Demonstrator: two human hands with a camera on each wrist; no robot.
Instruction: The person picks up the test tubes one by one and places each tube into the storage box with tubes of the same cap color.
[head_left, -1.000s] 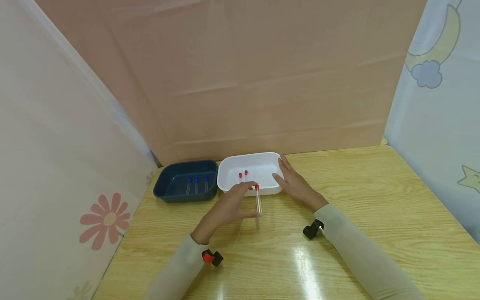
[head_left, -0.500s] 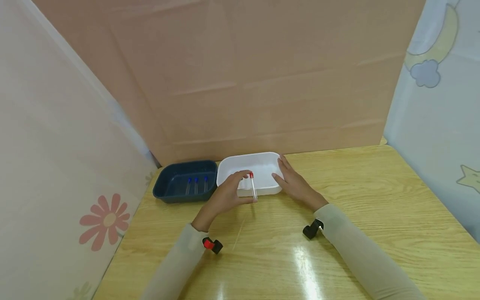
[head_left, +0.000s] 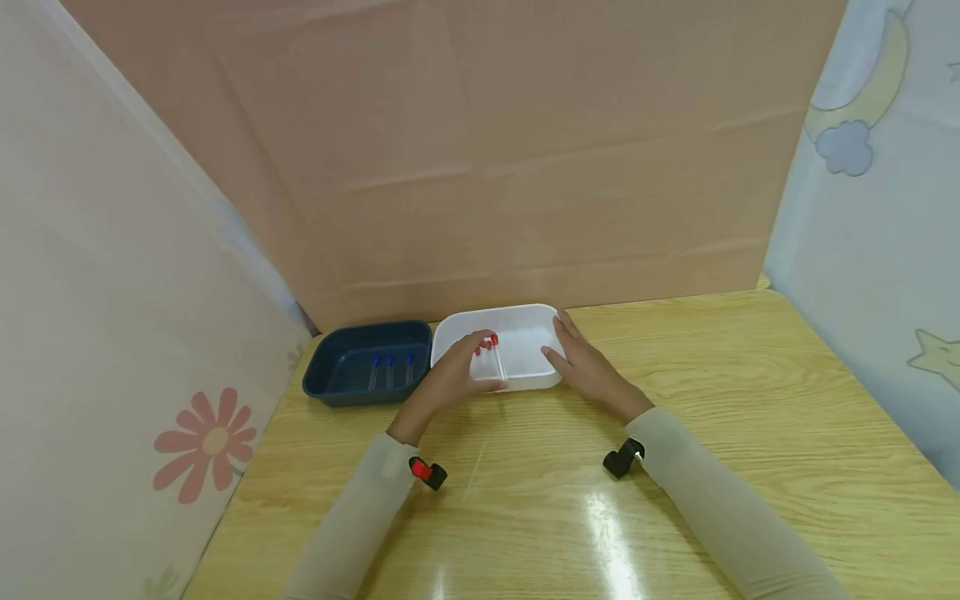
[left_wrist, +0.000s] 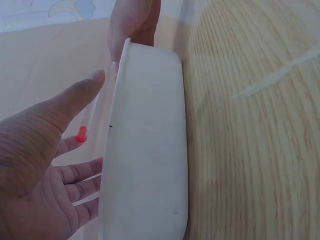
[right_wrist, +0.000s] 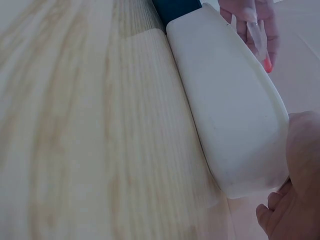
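Observation:
My left hand (head_left: 450, 377) pinches a clear test tube (head_left: 500, 364) with a red cap lengthwise, thumb at the bare end and a finger at the cap. It is over the front part of a white plastic basin (head_left: 517, 382). In the left wrist view the red cap (left_wrist: 81, 133) shows beside the basin's rim. Inside the basin are other red caps (head_left: 477, 352), their tubes mostly hidden by my left hand. My right hand (head_left: 592, 367) holds the basin's right end, thumb over the rim and fingers along the outside.
A dark blue basin (head_left: 318, 393) stands against the white one's left side, with blue-capped tubes (head_left: 390, 371) lying in it. Both basins sit on a wooden table (head_left: 555, 500) near the brown backdrop (head_left: 480, 167). Patterned cloths hang at both sides.
My left hand has carried the test tube away from me and slightly left, from in front of the white basin to over it. My right hand has stayed at the basin's end.

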